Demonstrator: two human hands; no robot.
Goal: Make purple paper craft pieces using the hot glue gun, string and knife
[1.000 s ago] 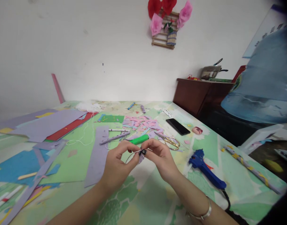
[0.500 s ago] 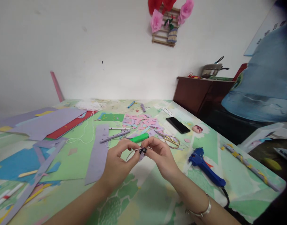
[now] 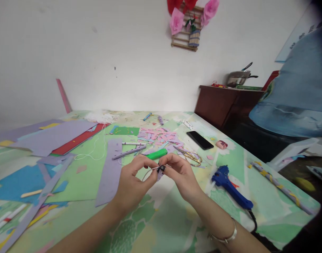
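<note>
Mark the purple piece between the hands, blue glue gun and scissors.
Purple piece (image 3: 159, 175), head view: exposed lower part.
Blue glue gun (image 3: 232, 188), head view: upper handle.
Scissors (image 3: 186, 153), head view: near the pivot.

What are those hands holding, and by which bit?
The left hand and right hand pinch a thin pale string partway along. A small purple piece shows just below the pinch; I can't tell how it's held.
</note>
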